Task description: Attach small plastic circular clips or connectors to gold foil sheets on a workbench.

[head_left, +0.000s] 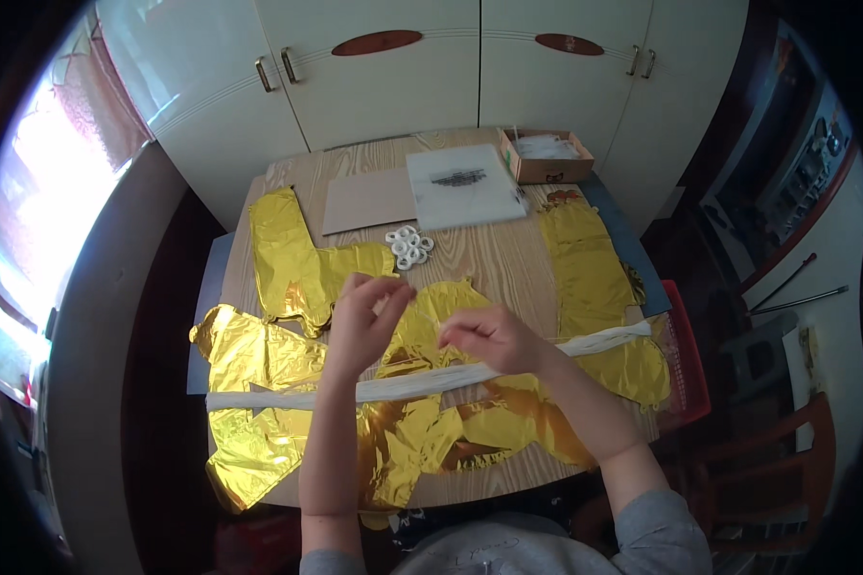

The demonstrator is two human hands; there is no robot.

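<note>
Above the middle of the table, my left hand is closed with thumb and fingers pinched together. My right hand is closed too, a short way to its right. A thin pale strand runs between the two pinches; its exact kind is too small to tell. Beneath both hands lie flat gold foil balloons, overlapping and crinkled. A long bundle of white strings stretches across them from left to right, passing below my hands and partly hidden by my left forearm.
Beyond my hands sits a cluster of small white rings. Farther back are a brown cardboard sheet, a clear plastic bag with dark thin pieces and a box of white items. A red basket stands at the right edge.
</note>
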